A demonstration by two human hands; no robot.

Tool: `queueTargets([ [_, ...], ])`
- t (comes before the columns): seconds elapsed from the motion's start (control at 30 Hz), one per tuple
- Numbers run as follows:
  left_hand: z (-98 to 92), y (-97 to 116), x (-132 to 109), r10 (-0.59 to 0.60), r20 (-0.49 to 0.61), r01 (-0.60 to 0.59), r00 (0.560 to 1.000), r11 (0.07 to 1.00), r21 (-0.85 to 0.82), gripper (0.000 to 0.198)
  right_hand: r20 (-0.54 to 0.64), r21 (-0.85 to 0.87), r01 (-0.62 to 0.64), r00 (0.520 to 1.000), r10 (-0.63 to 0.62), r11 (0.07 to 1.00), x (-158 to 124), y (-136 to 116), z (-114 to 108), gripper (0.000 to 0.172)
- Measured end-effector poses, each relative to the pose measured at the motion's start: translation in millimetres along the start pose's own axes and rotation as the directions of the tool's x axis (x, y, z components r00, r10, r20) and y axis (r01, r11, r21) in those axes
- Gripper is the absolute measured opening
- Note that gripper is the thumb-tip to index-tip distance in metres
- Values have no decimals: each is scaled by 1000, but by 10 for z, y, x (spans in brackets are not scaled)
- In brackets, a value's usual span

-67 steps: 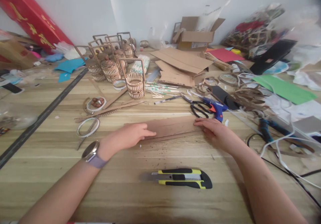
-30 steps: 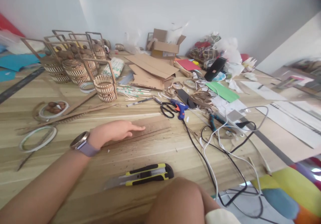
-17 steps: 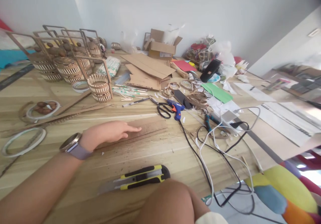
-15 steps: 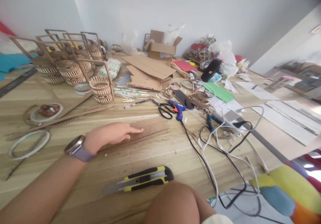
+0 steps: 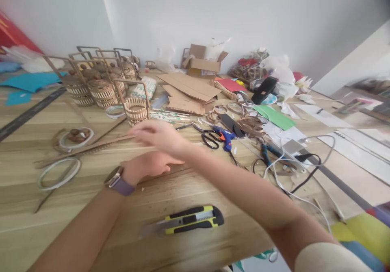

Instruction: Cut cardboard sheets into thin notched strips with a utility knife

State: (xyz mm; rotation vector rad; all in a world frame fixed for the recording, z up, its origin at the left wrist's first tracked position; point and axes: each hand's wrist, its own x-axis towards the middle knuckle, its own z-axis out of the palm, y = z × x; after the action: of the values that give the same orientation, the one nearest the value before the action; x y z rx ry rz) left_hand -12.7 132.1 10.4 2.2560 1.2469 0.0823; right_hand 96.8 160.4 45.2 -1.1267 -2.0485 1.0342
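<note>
My left hand (image 5: 150, 164), with a watch on the wrist, lies on a flat brown cardboard strip (image 5: 190, 167), its index finger stretched out along it. Crossing above it, my right hand (image 5: 158, 136) reaches to the left over the end of a long thin brown strip (image 5: 106, 141). The right fingers are blurred and bent downward; whether they grip that strip I cannot tell. A yellow-and-black utility knife (image 5: 193, 220) lies nearer to me, blade pointing left. Just behind my right hand stands a small slatted basket (image 5: 136, 109) with a tall handle.
More handled baskets (image 5: 102, 93) stand at the back left. White rings (image 5: 59, 174) lie at left. Black scissors (image 5: 210, 138), a blue glue gun (image 5: 225, 136) and tangled cables (image 5: 292, 194) lie to the right. Cardboard sheets (image 5: 189, 85) and an open box (image 5: 203, 65) are behind.
My right arm has come in from the right and crossed over to the left. My left hand keeps its place on the cardboard. The whole view has shifted slightly.
</note>
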Motion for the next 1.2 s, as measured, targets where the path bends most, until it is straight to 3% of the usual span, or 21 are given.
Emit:
queueTargets([
  [0.07, 21, -39, 9, 94, 131, -106, 987, 991, 82, 47, -2, -235, -76, 997, 78, 969, 115, 183, -176, 31],
  [0.13, 38, -82, 27, 191, 257, -241, 947, 954, 178, 59, -30, -452, -143, 989, 145, 881, 183, 419, -353, 28],
  [0.23, 49, -114, 47, 219, 270, -281, 938, 934, 219, 60, -27, -642, -156, 983, 181, 751, 232, 727, -471, 34],
  [0.33, 41, -95, 45, 208, 268, -269, 941, 939, 214, 60, -31, -710, -126, 988, 149, 693, 272, 852, -451, 36],
  [0.43, 30, -66, 40, 198, 277, -263, 940, 938, 224, 59, -69, -706, -102, 995, 75, 701, 264, 810, -483, 24],
  [0.53, 29, -63, 46, 179, 298, -253, 937, 939, 231, 60, -178, -655, -102, 984, -22, 749, 72, 729, -617, 14],
  [0.63, 33, -75, 57, 184, 303, -256, 935, 941, 220, 60, -325, -557, -131, 943, -70, 820, -359, 740, -753, 18],
  [0.73, 34, -81, 66, 164, 309, -236, 937, 948, 212, 59, -391, -446, -133, 918, -59, 885, -889, 881, -811, 31],
  [0.8, 34, -82, 72, 151, 310, -221, 939, 953, 207, 60, -389, -401, -116, 920, -54, 909, -1190, 1008, -816, 34],
  [0.9, 38, -88, 81, 157, 314, -229, 936, 951, 210, 61, -294, -375, -81, 955, -35, 924, -1469, 1175, -811, 25],
  [1.03, 48, -99, 91, 165, 315, -241, 934, 946, 217, 61, -192, -363, -65, 981, -7, 930, -1569, 1294, -815, 15],
  [1.2, 34, -84, 85, 152, 318, -236, 936, 940, 246, 60, -159, -365, -67, 987, 9, 929, -1566, 1328, -814, 14],
])
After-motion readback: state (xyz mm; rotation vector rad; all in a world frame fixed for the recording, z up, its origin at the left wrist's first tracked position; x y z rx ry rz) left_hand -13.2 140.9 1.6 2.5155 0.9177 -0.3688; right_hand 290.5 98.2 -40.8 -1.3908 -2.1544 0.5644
